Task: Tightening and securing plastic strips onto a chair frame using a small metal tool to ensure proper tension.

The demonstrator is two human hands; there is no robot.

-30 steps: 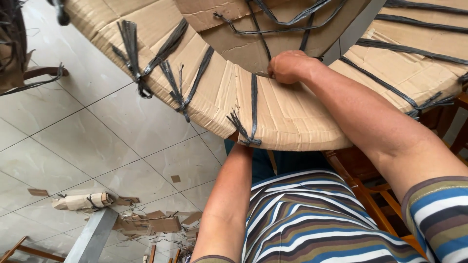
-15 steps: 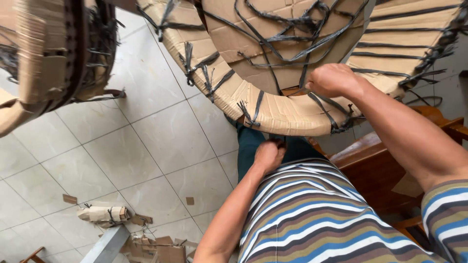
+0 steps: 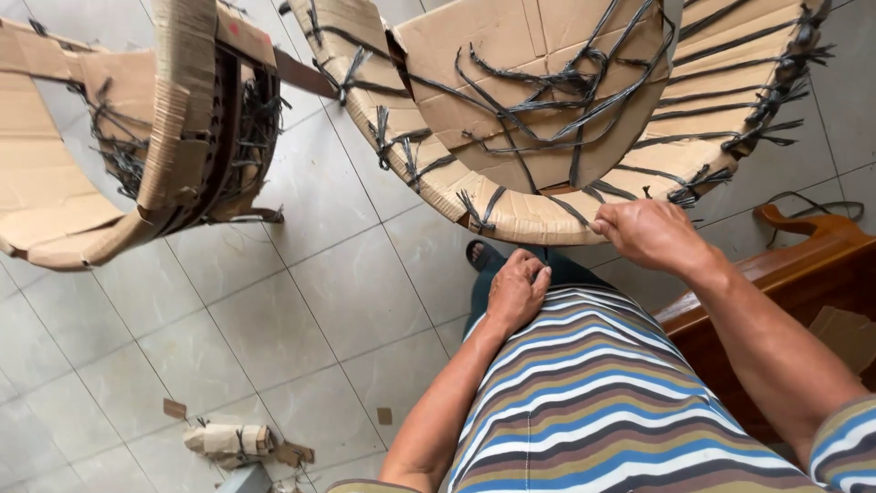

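Pinching a black strap at the near rim of a cardboard-wrapped ring (image 3: 547, 119), the right hand (image 3: 650, 234) curls shut, fingers pressed together. The ring spreads up and away from that hand, its rim curving left to right. The left hand (image 3: 516, 290), loosely closed and empty, rests lower on the striped shirt (image 3: 602, 402), farther from the rim.

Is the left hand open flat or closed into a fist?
Closed. The left hand rests on the striped shirt with fingers curled under, knuckles up, holding nothing visible.
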